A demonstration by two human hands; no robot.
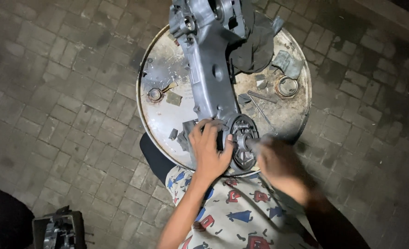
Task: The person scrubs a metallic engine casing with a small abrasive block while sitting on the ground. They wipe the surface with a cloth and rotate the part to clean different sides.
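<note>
A long grey engine casing (207,69) lies across the top of an upturned metal drum (160,117), running from its far edge to its near edge, where a round toothed clutch assembly (242,140) sits in the casing's end. The left hand (209,150) rests on the casing just beside that round part, fingers (203,129) spread and pressed flat, bracing it rather than gripping anything. The right hand (274,159) is blurred with motion at the near right edge of the assembly; it seems to hold a slim tool against the hub, but whether its fingers are closed around one cannot be told. The step in hand looks like working on the centre fastener of the round part while the casing is held steady. The next move likely calls for firm downward pressure from the left hand so the casing does not twist on the drum. A dark rag (253,50) lies at the far right, a metal ring (286,86) and loose rods (261,97) near the right edge.
</note>
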